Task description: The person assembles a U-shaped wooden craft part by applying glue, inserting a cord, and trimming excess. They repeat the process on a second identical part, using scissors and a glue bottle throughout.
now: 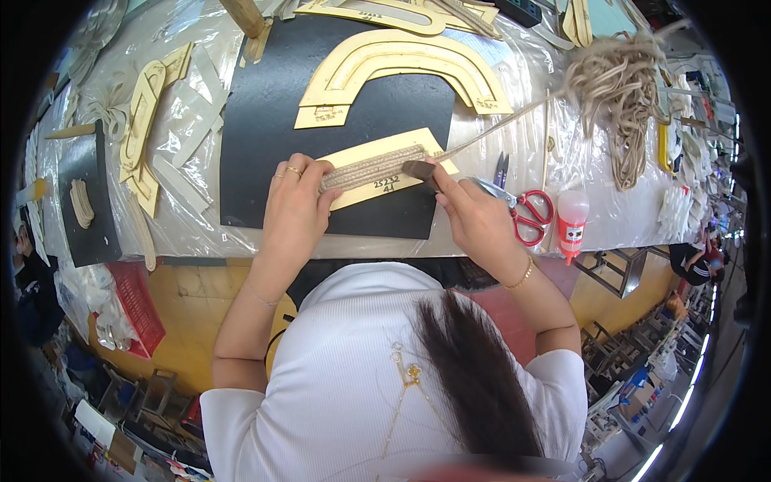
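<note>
My left hand is closed over the left end of a beige braided cord, laid in tight side-by-side rows. The cord lies on a pale yellow card template with handwriting on it. Held in my right hand is a short tool with a flat, rounded, dark head, which touches or nearly touches the right end of the rows. Its handle is mostly hidden by the fingers. From that end, a single strand runs up right to a tangled cord bundle. Beneath the template is a black mat.
Right of my right hand are red-handled scissors and a red-and-clear squeeze bottle. Beyond the template lies an arched yellow template. A wooden post stands at the far left of the mat. More templates lie left.
</note>
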Tool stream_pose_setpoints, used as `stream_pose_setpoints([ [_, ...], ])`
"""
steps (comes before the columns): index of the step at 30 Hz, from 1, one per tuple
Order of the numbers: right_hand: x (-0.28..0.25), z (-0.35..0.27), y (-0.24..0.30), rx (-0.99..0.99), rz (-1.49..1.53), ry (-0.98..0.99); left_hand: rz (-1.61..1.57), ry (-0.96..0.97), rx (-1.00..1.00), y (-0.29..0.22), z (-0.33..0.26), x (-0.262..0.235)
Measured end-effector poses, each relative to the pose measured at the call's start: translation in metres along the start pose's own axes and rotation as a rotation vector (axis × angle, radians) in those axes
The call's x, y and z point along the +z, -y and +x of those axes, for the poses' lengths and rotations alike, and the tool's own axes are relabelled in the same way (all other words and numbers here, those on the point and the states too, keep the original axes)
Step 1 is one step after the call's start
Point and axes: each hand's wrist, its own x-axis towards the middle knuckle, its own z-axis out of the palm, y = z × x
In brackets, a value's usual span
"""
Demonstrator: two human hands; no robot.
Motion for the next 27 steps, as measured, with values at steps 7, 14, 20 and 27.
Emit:
stream_pose_setpoints([
  [7,0.005,0.008,0.000,-0.059,-0.062,-0.048,-0.025,-0.021,-0.016,0.001,-0.001,0.002],
  [14,0.010,0.012,0.010,-0.095,0.000,-0.119,0.033,-0.030,0.006,0.001,-0.003,0.003],
  [20,0.007,0.020,0.017,-0.095,-0.035,-0.072,0.025,-0.035,0.015,0.002,-0.003,0.004],
  [27,0.015,0.034,0.014,-0.071,-0.066,0.015,0.032,-0.048,0.027,0.002,-0.001,0.003],
])
